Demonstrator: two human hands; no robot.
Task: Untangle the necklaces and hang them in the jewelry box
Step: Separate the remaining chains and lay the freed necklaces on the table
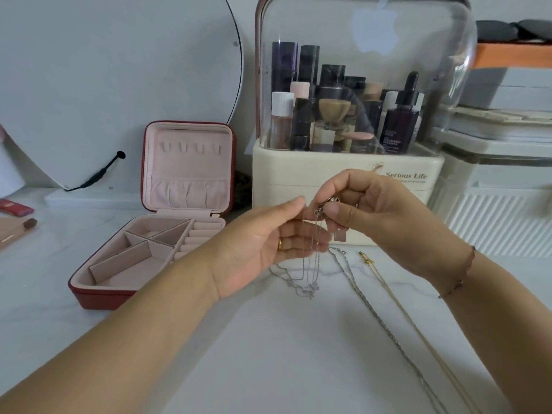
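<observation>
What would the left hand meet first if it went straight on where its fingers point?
Probably the thin silver chain hanging from the right hand, then that hand itself. Depth is unclear; the left hand may touch the chain now.

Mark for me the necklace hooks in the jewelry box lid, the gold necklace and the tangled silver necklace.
necklace hooks (200, 149): head view, third hook in the row.
gold necklace (366, 258): head view, its clasp end.
tangled silver necklace (309, 289): head view, the knotted lower end.
</observation>
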